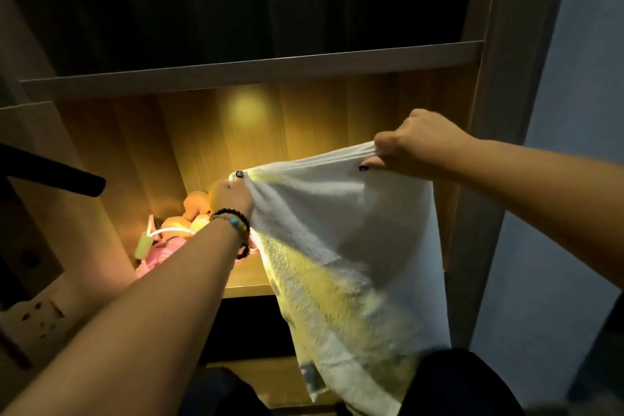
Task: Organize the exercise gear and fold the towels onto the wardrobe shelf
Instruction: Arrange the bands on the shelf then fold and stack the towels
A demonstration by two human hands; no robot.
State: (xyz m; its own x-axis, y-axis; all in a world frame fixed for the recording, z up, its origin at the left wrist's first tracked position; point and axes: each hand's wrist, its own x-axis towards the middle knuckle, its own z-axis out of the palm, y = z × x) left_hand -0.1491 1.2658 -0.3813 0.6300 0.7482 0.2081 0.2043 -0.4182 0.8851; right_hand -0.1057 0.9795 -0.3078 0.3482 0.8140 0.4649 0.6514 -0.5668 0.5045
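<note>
Pinching a fluffy white towel (344,246), seemingly terry, both hands.

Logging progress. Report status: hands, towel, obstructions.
Left hand and right hand pinch towel top corners. Towel hangs unfolded before shelf. Gear piled shelf left.

The white terry towel (341,246) hides the right half of the lit wooden wardrobe shelf (246,284); its lower end runs off the bottom edge. Left of the towel, the pink and orange exercise gear (169,236) is partly covered by the left forearm, its shapes too blurred to tell apart.
</note>
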